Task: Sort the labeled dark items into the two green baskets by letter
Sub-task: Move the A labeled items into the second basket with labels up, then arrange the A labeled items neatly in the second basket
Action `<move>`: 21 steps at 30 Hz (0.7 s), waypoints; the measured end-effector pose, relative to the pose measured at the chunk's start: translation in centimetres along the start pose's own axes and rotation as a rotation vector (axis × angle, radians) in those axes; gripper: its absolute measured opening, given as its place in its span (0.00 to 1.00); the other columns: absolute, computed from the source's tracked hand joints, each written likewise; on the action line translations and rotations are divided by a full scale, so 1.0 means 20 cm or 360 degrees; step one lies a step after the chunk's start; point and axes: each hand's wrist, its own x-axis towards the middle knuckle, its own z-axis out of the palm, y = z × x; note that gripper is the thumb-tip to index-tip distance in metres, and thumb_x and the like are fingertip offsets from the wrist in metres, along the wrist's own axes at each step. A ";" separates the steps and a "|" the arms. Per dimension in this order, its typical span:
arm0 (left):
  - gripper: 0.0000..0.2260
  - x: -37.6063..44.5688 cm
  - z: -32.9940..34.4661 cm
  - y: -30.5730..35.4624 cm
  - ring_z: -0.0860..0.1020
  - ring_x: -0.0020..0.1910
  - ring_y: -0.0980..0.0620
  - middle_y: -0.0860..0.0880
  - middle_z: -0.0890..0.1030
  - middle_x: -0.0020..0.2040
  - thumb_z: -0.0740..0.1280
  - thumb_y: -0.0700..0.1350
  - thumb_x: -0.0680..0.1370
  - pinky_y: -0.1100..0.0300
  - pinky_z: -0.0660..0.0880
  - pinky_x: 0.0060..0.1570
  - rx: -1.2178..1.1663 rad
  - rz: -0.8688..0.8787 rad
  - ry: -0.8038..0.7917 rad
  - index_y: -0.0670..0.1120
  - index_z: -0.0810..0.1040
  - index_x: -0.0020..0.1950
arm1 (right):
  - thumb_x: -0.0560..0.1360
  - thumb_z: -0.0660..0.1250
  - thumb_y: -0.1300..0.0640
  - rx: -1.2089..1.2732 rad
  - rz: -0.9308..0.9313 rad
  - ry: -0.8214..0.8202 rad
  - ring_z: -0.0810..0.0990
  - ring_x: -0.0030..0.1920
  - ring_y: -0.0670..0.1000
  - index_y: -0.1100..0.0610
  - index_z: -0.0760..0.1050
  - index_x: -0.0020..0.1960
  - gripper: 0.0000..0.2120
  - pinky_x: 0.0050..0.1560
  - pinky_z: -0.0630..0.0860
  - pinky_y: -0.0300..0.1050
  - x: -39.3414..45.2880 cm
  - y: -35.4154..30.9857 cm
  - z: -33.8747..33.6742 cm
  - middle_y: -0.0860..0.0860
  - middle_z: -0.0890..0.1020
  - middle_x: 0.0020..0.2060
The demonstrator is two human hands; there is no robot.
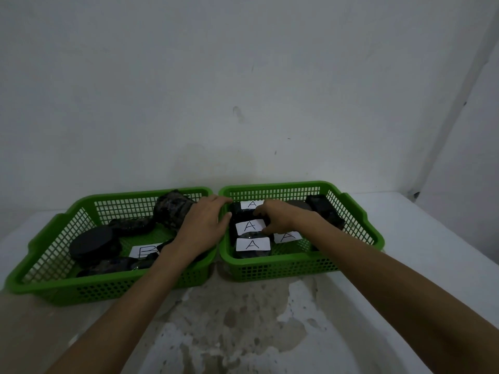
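Note:
Two green baskets stand side by side against the wall. The left basket (108, 290) holds several dark items, among them a round black disc (91, 240), a crumpled dark bundle (172, 209) and a white B label (141, 251). The right basket (283, 268) holds several dark items with white A labels (252, 244). My left hand (202, 225) lies palm down over the rims where the baskets meet, fingers spread, thumb beside the middle A item (249, 226). My right hand (280, 217) is inside the right basket, fingers curled on that item's far right edge.
A dark block (324, 209) sits unlabelled side up at the back right of the right basket. The baskets rest on a white surface (405, 265) with a stained, peeling patch (229, 319) in front. A plain wall rises right behind them.

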 end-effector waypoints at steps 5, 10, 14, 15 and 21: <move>0.17 0.01 -0.02 0.05 0.74 0.62 0.45 0.46 0.78 0.62 0.65 0.48 0.80 0.48 0.72 0.62 0.0053 0.0002 -0.0013 0.46 0.75 0.67 | 0.71 0.77 0.51 0.0078 0.0041 0.0074 0.79 0.58 0.57 0.58 0.72 0.70 0.30 0.54 0.75 0.46 -0.05 0.03 -0.06 0.55 0.80 0.60; 0.18 0.07 -0.01 0.15 0.74 0.62 0.45 0.46 0.78 0.62 0.67 0.49 0.79 0.49 0.71 0.60 0.0088 0.0073 -0.0073 0.46 0.76 0.67 | 0.77 0.70 0.53 0.0048 0.0170 0.0384 0.79 0.58 0.56 0.57 0.75 0.67 0.20 0.56 0.76 0.49 -0.19 0.14 -0.19 0.55 0.80 0.59; 0.18 0.17 0.10 0.31 0.75 0.60 0.46 0.46 0.77 0.60 0.67 0.52 0.78 0.50 0.74 0.57 0.0041 0.0123 -0.0286 0.47 0.75 0.66 | 0.77 0.64 0.58 -0.0011 0.0306 0.0642 0.80 0.57 0.58 0.57 0.78 0.63 0.15 0.53 0.76 0.50 -0.35 0.28 -0.21 0.56 0.81 0.57; 0.19 0.20 0.14 0.34 0.75 0.60 0.46 0.46 0.76 0.60 0.68 0.52 0.78 0.49 0.75 0.56 0.0039 0.0139 -0.0359 0.48 0.74 0.66 | 0.77 0.63 0.58 -0.0026 0.0342 0.0675 0.80 0.57 0.58 0.57 0.78 0.62 0.15 0.53 0.77 0.51 -0.37 0.31 -0.20 0.56 0.81 0.57; 0.35 0.40 0.38 0.48 0.71 0.65 0.43 0.45 0.71 0.68 0.71 0.58 0.73 0.48 0.73 0.61 0.0271 0.0247 -0.0672 0.48 0.64 0.76 | 0.79 0.63 0.54 -0.0034 0.0438 0.0846 0.79 0.54 0.57 0.56 0.77 0.62 0.13 0.50 0.77 0.52 -0.48 0.43 -0.19 0.54 0.79 0.55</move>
